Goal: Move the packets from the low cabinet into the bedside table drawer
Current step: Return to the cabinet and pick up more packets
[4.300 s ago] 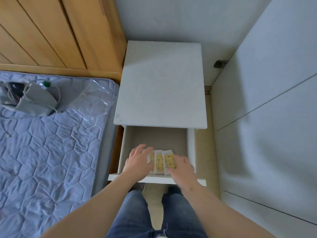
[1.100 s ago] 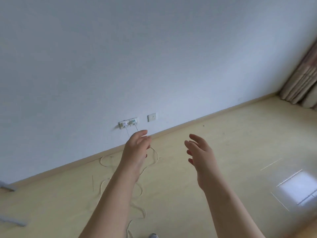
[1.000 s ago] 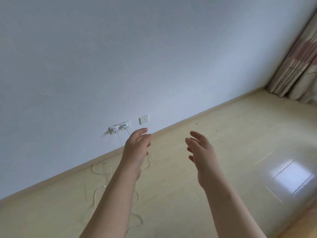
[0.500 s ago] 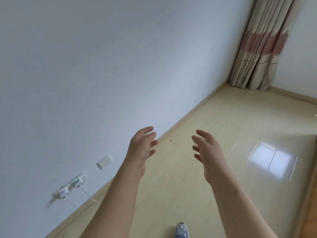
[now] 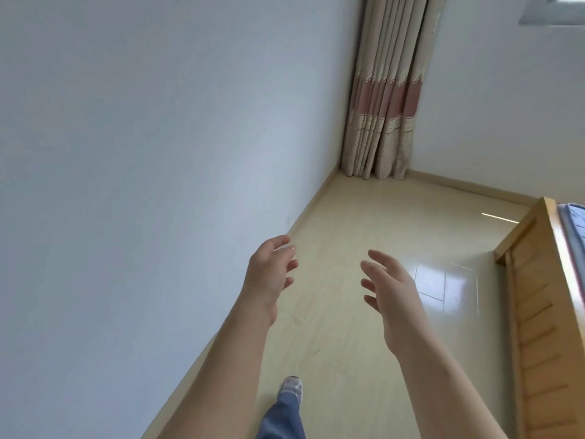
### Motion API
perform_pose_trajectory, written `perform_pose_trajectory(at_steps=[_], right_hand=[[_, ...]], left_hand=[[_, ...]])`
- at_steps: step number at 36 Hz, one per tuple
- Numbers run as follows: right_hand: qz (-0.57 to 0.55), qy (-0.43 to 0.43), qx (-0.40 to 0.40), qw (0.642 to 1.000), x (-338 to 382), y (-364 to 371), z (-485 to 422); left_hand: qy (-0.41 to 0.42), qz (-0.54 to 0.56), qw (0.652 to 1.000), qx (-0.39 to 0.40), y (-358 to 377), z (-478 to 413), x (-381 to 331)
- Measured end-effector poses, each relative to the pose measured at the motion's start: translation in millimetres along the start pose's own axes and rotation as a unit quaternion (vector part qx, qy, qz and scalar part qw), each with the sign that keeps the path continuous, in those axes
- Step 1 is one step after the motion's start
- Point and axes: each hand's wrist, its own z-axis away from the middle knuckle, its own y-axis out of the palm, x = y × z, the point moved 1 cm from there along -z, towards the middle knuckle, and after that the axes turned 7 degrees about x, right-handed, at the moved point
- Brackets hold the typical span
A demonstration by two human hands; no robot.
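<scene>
No packets, low cabinet or bedside table drawer are in view. My left hand [image 5: 270,274] is raised in front of me with its fingers relaxed and spread, holding nothing. My right hand [image 5: 391,289] is held out beside it, palm turned inward, fingers loosely extended and also empty. Both hands hover over the pale floor with a gap between them.
A white wall [image 5: 142,169] runs along the left down to the floor [image 5: 364,232]. A striped curtain [image 5: 383,99] hangs in the far corner. A wooden bed frame [image 5: 538,296] with a blue mattress edge [image 5: 573,223] stands at the right. My foot [image 5: 292,388] is on the floor below.
The view has swung right along the wall: the sockets and cable are out of frame, the curtain is nearer, and the bed frame has come in at right. Both hands stay empty.
</scene>
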Motion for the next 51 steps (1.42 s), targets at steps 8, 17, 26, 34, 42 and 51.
perform_pose_trajectory(at_steps=[8, 17, 26, 34, 42, 51], right_hand=[[-0.005, -0.011, -0.053, 0.999, 68, -13, -160], [-0.076, 0.011, -0.144, 0.987, 90, -86, -284], [-0.072, -0.012, -0.175, 0.982, 146, -212, -432], [-0.077, -0.042, -0.206, 0.975, 207, -323, -545], [-0.099, -0.015, -0.214, 0.972, 223, -385, -661], [-0.106, -0.074, -0.25, 0.96, 318, -466, -836]], left_hand=[[0.036, -0.062, 0.994, 0.088, 72, -164, -66], [-0.009, -0.109, 0.979, 0.171, 185, -299, -88], [0.011, -0.106, 0.971, 0.215, 358, -430, -119], [0.008, -0.097, 0.966, 0.239, 486, -527, -149], [-0.013, -0.098, 0.963, 0.249, 582, -640, -158], [0.054, -0.095, 0.948, 0.297, 720, -803, -248]])
